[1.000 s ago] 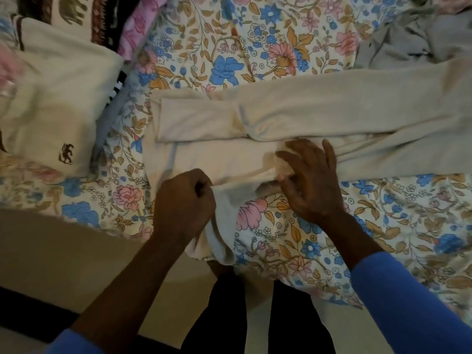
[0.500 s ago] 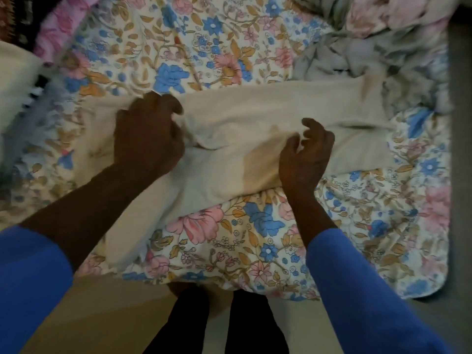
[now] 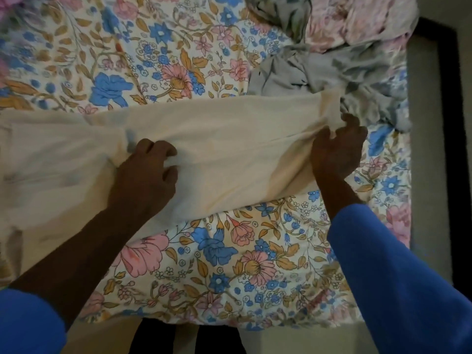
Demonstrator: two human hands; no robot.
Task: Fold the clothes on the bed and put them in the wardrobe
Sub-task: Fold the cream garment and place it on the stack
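Folding: a person in blue sleeves (image 3: 398,290) handles a long cream garment (image 3: 229,139) on a bed (image 3: 217,264) with a floral cover, seen from above.
Garment: it lies as a broad band across the middle of the frame, running from the left edge to right of centre. The left part spreads wider, down toward the lower left. The right end narrows into gathered pleats.
Left hand: the left hand (image 3: 145,172) sits centre-left, knuckles up. Its fingers (image 3: 163,152) are curled into the cloth and bunch up a fold of it, with creases running out to the left of the grip.
Right hand: the right hand (image 3: 337,152) is right of centre. Its fingers are curled round the garment's right end and hold it pinched together.
Grey clothes: the grey clothes (image 3: 319,72) lie in a crumpled heap at the upper right, against the garment's upper right edge and just above the right hand.
Bed: blue, pink and tan flowers show above and below the cream band. The near edge runs along the bottom of the frame.
Floor: a pale floor (image 3: 429,175) runs down the right side beside the bed.
Legs: dark-clad legs (image 3: 158,338) show at bottom centre, below the bed's near edge.
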